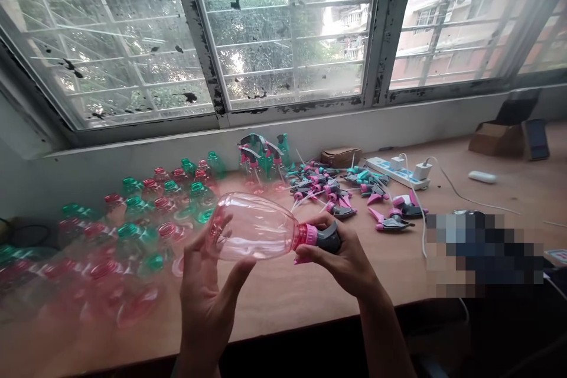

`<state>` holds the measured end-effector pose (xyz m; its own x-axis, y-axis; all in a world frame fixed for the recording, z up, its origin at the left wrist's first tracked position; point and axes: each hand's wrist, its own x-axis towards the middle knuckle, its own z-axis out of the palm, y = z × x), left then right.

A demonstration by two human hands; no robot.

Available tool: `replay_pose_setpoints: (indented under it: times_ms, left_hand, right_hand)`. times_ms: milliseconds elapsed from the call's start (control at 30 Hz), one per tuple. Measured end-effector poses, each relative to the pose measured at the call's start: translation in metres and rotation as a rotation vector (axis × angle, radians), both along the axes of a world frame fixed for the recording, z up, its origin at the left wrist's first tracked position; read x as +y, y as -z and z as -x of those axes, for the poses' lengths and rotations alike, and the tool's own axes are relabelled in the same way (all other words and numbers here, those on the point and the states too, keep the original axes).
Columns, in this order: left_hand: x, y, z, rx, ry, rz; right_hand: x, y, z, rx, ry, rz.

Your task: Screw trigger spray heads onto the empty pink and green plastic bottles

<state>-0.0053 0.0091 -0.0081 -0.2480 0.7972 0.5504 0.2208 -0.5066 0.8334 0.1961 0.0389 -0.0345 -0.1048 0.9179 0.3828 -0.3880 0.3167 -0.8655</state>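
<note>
A clear pink spray bottle (pixel 257 227) lies on its side in the air above the table's front part. My left hand (pixel 212 289) cups its base, thumb along the lower side and fingers behind. At the neck, my right hand (pixel 343 257) is closed around the spray head (pixel 326 237), which has a pink collar and a dark grey body. The collar sits on the bottle's neck; how tightly, I cannot tell. Part of the pink trigger shows below my right thumb.
Many open pink and green bottles (pixel 166 204) stand at the left. Several bottles with spray heads (pixel 261 156) stand by the wall. Loose spray heads (pixel 328 183) lie in a pile, with a power strip (pixel 396 172), cables and a small cardboard box (pixel 341 156) nearby.
</note>
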Motion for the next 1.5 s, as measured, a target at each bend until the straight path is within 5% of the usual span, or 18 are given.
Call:
replay_pose_setpoints:
  times_ms: [267, 467, 700, 933, 1067, 1233, 1400, 1500]
  left_hand:
    - [0.000, 0.009, 0.020, 0.227, -0.006, 0.020]
    - [0.001, 0.005, 0.017, 0.044, -0.031, -0.111]
    - [-0.001, 0.013, 0.033, 0.200, 0.081, -0.093]
    - [-0.004, 0.005, 0.022, -0.017, -0.008, -0.125]
    - [-0.011, 0.001, 0.019, 0.058, 0.044, -0.167]
    - [-0.021, 0.001, 0.016, 0.023, 0.052, -0.026]
    - [-0.014, 0.002, 0.015, -0.254, 0.060, 0.096]
    - [-0.012, 0.004, 0.020, -0.324, 0.120, 0.106]
  right_hand:
    - [0.001, -0.003, -0.007, 0.070, -0.103, 0.097]
    - [0.002, -0.003, 0.005, -0.003, -0.199, 0.139]
    - [0.007, 0.002, 0.005, 0.070, -0.117, 0.149]
    - [0.002, 0.001, 0.010, 0.007, -0.168, 0.125]
    - [0.005, 0.006, 0.014, 0.029, -0.180, 0.136]
    - [0.005, 0.006, 0.010, 0.005, -0.082, 0.072]
    - [-0.010, -0.004, 0.012, -0.322, 0.254, -0.259]
    - [-0.018, -0.009, 0.014, -0.212, 0.160, -0.087]
